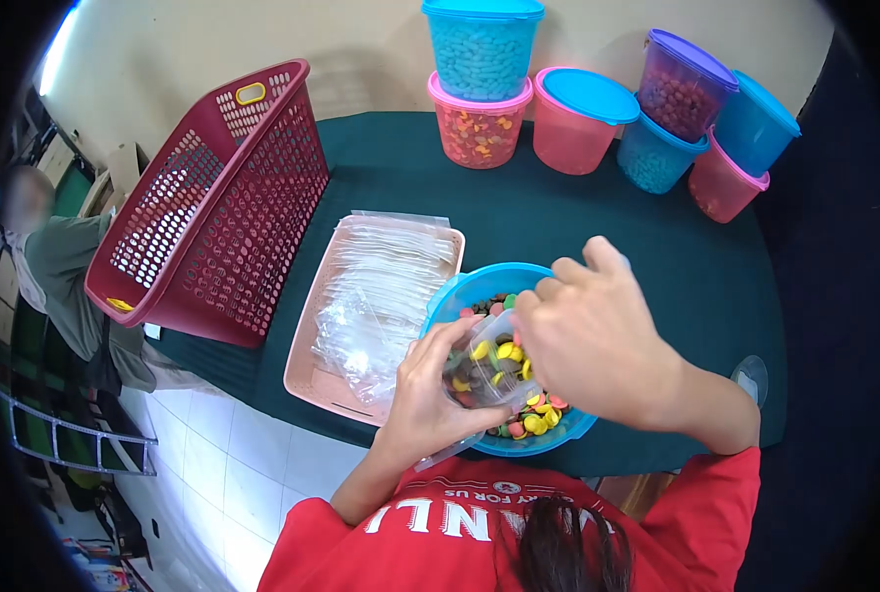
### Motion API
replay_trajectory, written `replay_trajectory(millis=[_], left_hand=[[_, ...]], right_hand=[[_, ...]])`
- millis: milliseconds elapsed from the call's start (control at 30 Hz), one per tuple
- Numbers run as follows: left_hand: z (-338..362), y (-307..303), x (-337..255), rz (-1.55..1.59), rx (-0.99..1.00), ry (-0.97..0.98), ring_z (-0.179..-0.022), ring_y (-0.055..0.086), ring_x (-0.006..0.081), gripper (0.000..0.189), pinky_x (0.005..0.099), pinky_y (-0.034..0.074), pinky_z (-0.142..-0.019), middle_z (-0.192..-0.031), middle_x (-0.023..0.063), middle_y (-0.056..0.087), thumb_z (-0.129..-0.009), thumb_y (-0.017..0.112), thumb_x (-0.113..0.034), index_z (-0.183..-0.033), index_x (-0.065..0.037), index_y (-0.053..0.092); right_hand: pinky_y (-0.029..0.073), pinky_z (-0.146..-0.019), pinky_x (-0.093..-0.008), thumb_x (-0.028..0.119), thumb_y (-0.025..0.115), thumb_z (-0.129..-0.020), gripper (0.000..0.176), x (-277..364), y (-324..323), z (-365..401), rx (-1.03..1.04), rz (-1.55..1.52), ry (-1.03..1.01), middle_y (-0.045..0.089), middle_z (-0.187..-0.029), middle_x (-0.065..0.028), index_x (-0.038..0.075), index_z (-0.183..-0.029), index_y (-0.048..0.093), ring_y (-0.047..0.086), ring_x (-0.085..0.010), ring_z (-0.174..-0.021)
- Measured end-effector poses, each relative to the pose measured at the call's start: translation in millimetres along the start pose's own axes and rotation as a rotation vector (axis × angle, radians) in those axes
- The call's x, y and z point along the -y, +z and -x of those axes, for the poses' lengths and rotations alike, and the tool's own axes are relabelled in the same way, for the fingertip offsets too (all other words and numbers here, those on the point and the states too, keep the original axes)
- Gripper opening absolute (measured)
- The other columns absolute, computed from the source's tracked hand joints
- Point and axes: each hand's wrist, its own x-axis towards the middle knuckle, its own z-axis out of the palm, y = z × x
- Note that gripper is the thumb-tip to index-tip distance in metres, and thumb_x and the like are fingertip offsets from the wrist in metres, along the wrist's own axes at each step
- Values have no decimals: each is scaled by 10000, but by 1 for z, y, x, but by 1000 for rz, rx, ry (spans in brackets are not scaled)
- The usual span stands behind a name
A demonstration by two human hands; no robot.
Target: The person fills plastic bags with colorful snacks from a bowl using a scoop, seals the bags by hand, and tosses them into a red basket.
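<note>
My left hand point(428, 390) is wrapped round a clear plastic container point(484, 380) partly filled with round, flat candies in yellow, brown and other colours. The container is tilted over a blue tub point(583, 426) that holds more of the same coloured candies point(539, 414). Above the tub's right side, my right hand point(598, 326) is closed, its fingers at the container's upper end. What sits inside those fingers is hidden. A clear flap point(450, 451) sticks out below my left hand.
Left of the tub, a pink tray point(302, 360) holds a stack of clear plastic packaging point(386, 266). A tall maroon basket point(248, 212) stands farther left. Lidded tubs point(479, 133) line the back. A clear lid-like piece point(752, 378) lies at right. Another person point(65, 266) is at far left.
</note>
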Motion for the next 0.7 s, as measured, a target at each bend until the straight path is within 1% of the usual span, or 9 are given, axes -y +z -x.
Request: replay_trajectory(millis=[100,167,267,400,433,533,600,667,700], left_hand=[[-1,2,-7,63,-32,-17,-913,545,234,748,322,438,-780,-1001,144,541,-442,799,-182,-1078,17,459],[-1,2,-9,61,-31,-1,-929,544,250,769,329,447,-783,-1014,144,525,-454,808,-178,-1101,3,434],[0,4,-11,79,-36,9,-938,545,266,793,337,457,-783,-1024,147,508,-474,817,-180,-1124,-7,398],[1,11,-8,101,-42,-12,-927,545,262,813,344,455,-784,-1013,163,501,-494,819,-193,-1133,5,358],[1,11,-9,100,-42,-11,-927,545,262,813,344,455,-784,-1013,163,501,-494,819,-193,-1133,5,358],[2,12,-12,96,-32,-27,-923,545,260,819,351,453,-785,-1009,173,499,-504,817,-196,-1136,10,340],[2,15,-11,112,-30,-22,-927,544,257,827,351,453,-786,-1012,177,504,-516,811,-188,-1148,8,315],[2,12,-12,102,-53,-2,-930,544,254,820,348,451,-789,-1013,176,507,-521,810,-190,-1144,8,314],[3,11,-13,96,-76,16,-933,543,252,814,346,450,-791,-1013,175,510,-526,809,-191,-1140,8,313]], right_hand=[[319,-649,-310,139,565,-636,89,7,-2,-3,-43,49,-58,555,-584,-55,52,-620,578,522,-163,-628],[326,-670,-304,135,562,-636,87,6,-3,-3,-58,64,-99,558,-598,-45,50,-631,579,514,-157,-639],[332,-684,-299,130,556,-640,85,2,-21,-1,-5,100,-101,556,-598,-48,49,-627,580,511,-155,-646],[336,-726,-300,126,555,-618,72,2,-44,4,-29,313,-23,540,-581,-47,59,-589,559,501,-154,-668],[336,-755,-303,118,560,-606,61,-1,-44,5,-86,303,-14,520,-564,-38,66,-576,546,493,-155,-667],[340,-769,-308,111,565,-600,59,3,-42,7,-97,326,-71,501,-556,-31,69,-567,539,485,-155,-662],[344,-749,-311,115,571,-610,64,3,-42,10,-63,321,-61,493,-566,-30,71,-579,536,481,-157,-661],[343,-714,-322,110,576,-643,79,-6,-45,18,-285,273,48,488,-577,-33,65,-596,532,477,-165,-652],[337,-686,-333,98,562,-685,98,-13,-48,23,-382,234,107,481,-578,-37,57,-604,525,474,-174,-639]])
